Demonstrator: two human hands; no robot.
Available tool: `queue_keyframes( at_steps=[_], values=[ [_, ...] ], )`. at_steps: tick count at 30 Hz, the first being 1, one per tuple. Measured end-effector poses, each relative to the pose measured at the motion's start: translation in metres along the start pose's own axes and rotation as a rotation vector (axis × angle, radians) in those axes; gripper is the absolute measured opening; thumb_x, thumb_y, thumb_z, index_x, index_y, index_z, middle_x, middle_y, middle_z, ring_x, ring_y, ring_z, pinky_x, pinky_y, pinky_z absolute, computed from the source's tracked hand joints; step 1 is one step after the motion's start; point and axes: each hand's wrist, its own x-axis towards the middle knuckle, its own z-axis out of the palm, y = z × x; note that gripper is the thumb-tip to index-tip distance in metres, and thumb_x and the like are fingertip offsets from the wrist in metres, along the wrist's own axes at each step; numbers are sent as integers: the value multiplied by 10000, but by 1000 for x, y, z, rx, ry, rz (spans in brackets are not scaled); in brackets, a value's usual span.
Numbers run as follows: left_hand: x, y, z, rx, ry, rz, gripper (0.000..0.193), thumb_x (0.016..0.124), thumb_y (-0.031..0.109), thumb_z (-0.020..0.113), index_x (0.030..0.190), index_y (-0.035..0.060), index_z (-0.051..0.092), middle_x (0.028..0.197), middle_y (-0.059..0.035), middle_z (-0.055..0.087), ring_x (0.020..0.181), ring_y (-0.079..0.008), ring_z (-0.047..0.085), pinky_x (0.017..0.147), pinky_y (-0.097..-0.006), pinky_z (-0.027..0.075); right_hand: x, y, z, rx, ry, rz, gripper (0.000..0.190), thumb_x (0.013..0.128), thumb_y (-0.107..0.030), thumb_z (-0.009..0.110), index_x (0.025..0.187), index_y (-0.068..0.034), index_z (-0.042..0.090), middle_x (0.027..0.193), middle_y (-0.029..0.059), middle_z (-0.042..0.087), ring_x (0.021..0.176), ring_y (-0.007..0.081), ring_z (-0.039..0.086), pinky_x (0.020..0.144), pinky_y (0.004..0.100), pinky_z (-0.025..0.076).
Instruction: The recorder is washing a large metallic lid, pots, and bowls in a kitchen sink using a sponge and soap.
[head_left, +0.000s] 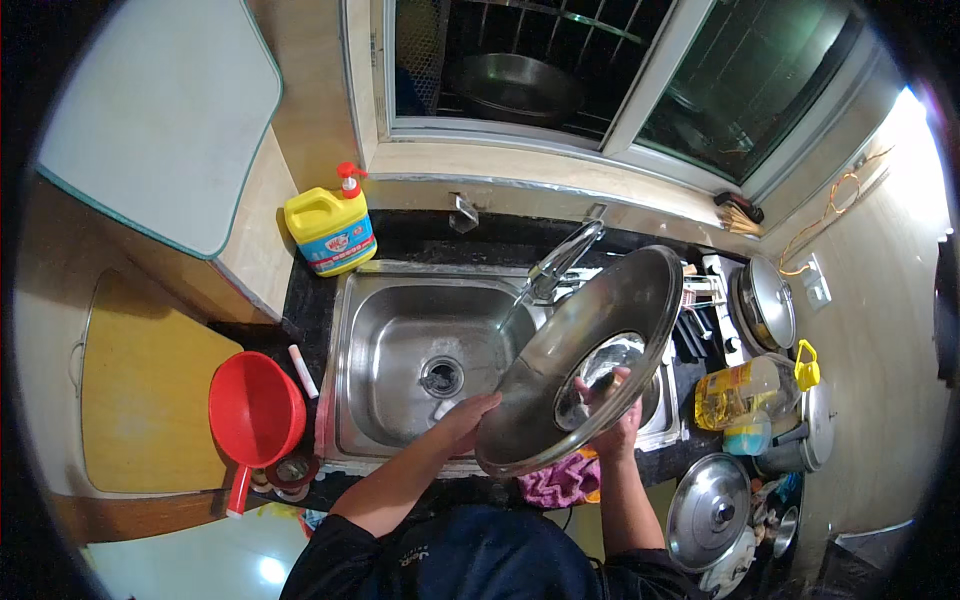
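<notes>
A large steel wok lid (525, 412) with a clear window (600, 360) in its middle is tilted over the right side of the steel sink (390, 292). My left hand (471, 420) grips its left rim. Beneath it is my right hand (621, 435); through the window I see its fingers around a dark knob. A thin stream of water runs from the chrome faucet (562, 259) into the basin, left of the lid. Near the drain (442, 376) lies a small white object (444, 409). The lid hides part of the sink's right side.
A yellow detergent jug (334, 232) stands behind the sink. To the left are a red dipper (255, 409), a white tube (303, 371) and a yellow board (157, 397). On the right are an oil bottle (739, 390) and a pot lid (709, 510). A pink cloth (559, 484) hangs in front.
</notes>
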Motion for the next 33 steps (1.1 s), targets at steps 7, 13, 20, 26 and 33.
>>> queue_keyframes(
  at_steps=[7,13,20,26,33],
  values=[
    [13,-5,-24,265,52,161,345,933,269,492,1169,17,491,1082,-139,584,913,-199,604,807,-355,501,35,-57,8,-339,3,-336,352,815,-5,586,1148,-10,474,980,67,550,833,123,547,697,242,477],
    [1,-40,-140,1133,562,621,299,839,245,598,1030,15,586,929,-142,657,809,-249,648,714,-359,514,104,-149,14,-761,228,-750,315,832,-50,605,1124,-8,495,1020,77,545,853,131,548,746,238,471],
    [-56,-39,-124,1320,673,467,246,825,212,580,1011,52,592,906,-154,650,845,-283,640,767,-376,502,228,-196,75,-1008,304,-1080,387,783,-152,716,1092,-34,515,956,94,602,847,173,591,792,296,479],
    [-49,-53,-122,1542,712,536,195,792,190,592,929,56,625,912,-176,628,862,-341,612,767,-420,491,296,-108,75,-1295,119,-1170,408,735,-155,727,1060,-57,501,896,119,560,845,257,574,843,375,457],
    [-63,-48,-106,1488,809,522,202,787,238,615,909,78,630,903,-154,638,832,-352,623,732,-437,497,323,-43,56,-1545,-28,-1234,408,742,-198,689,1067,-49,491,923,151,544,892,341,533,943,501,365]
  ],
)
